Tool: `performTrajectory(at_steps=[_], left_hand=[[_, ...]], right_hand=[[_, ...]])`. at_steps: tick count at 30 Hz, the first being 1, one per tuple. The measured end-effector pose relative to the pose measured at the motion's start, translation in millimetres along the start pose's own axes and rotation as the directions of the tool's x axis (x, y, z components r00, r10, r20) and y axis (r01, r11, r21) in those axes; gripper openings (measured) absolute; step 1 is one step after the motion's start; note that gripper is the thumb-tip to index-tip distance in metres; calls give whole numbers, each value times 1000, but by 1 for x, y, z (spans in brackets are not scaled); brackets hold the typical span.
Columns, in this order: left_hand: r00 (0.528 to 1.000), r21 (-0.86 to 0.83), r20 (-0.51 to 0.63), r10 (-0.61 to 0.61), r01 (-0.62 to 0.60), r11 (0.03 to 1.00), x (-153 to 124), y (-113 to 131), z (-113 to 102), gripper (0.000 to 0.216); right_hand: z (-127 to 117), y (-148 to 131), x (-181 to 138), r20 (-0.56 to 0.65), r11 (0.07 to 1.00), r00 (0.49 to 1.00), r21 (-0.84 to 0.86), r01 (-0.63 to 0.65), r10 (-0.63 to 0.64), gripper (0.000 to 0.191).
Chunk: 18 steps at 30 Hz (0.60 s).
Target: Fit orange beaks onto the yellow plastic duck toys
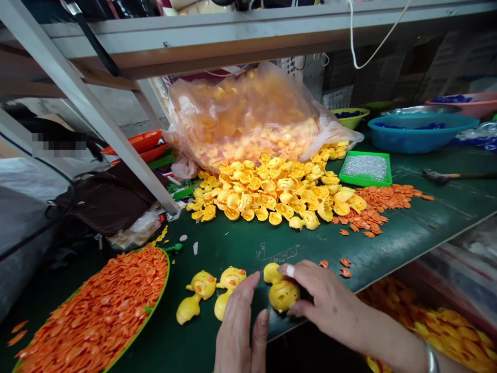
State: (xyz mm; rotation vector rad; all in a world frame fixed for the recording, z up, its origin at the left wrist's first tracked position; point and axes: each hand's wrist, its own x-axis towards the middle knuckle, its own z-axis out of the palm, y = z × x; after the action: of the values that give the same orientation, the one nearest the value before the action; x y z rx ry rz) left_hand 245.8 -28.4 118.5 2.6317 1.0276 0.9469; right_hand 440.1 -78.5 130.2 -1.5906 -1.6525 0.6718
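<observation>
My right hand (336, 303) grips a yellow plastic duck-shaped toy piece (284, 296) by its right side, with thumb and fingers at its edge. White tape wraps one fingertip. My left hand (240, 331) is open, fingers stretched, to the left of that piece. Just beyond it lies another yellow duck piece (232, 277) with orange spots, partly hidden by the fingers. A third duck piece (188, 311) rests farther left on the green table (217, 238). A few small orange parts (345, 272) lie beyond my right hand.
Yellow half shells (267, 189) spill from a clear plastic bag (248, 114). Orange parts fill a green-rimmed tray (168, 269) at left and form a pile (376, 204) at right. A green tray (365, 181) holds small silvery pieces. A blue basin (423, 137) stands behind. A metal post (97, 114) rises left.
</observation>
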Motion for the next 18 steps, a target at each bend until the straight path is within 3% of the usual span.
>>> performTrajectory(at_steps=[2, 5, 8, 10, 14, 18], left_hand=[[996, 51, 45, 83, -85, 995, 5, -1, 2, 45], [962, 104, 123, 244, -257, 961, 10, -5, 10, 48], [938, 178, 161, 306, -332, 926, 10, -11, 15, 47], [946, 245, 158, 283, -315, 917, 9, -13, 14, 46], [952, 356, 137, 274, -306, 883, 15, -12, 10, 49], [917, 393, 240, 320, -393, 831, 28, -10, 13, 62]], right_hand=[[11, 4, -2, -22, 981, 993, -158, 113, -118, 42], [20, 10, -5, -90, 965, 976, -196, 176, -197, 47], [14, 18, -9, -153, 958, 962, -216, 191, -227, 55], [1, 26, -12, -205, 949, 951, -262, 176, -233, 50], [-28, 43, -14, -289, 909, 942, -414, 41, -174, 20], [-44, 52, -9, -191, 854, 975, -520, -3, -113, 15]])
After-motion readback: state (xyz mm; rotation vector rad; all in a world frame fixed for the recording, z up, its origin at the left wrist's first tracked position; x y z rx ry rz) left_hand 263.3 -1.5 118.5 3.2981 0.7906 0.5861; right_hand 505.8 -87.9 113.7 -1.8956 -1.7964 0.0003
